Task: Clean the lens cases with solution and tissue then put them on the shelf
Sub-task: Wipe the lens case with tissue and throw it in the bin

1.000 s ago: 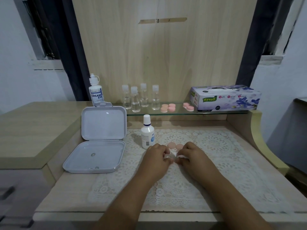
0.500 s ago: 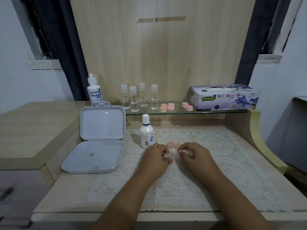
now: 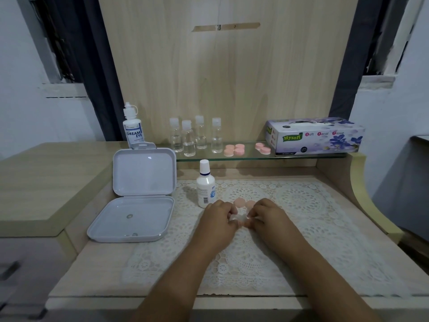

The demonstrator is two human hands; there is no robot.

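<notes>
My left hand [image 3: 218,217] and my right hand [image 3: 264,214] meet over the lace mat [image 3: 301,228], and both pinch a small pale lens case [image 3: 240,220] between the fingertips. The fingers hide most of it, so I cannot tell whether tissue is wrapped round it. Two pink caps [image 3: 244,202] lie on the mat just beyond my fingers. A white solution bottle [image 3: 205,184] stands upright to the left of them. More pink lens cases [image 3: 234,149] sit on the glass shelf [image 3: 255,157], beside the tissue box [image 3: 315,135].
An open grey plastic box [image 3: 139,194] lies left of the mat with small lenses in its base. Several small clear bottles [image 3: 195,138] and a Dream Eye bottle [image 3: 133,129] stand at the back. A raised wooden counter [image 3: 46,177] sits to the left.
Both hands stay together at the same spot on the mat; only the fingers shift slightly on the small case.
</notes>
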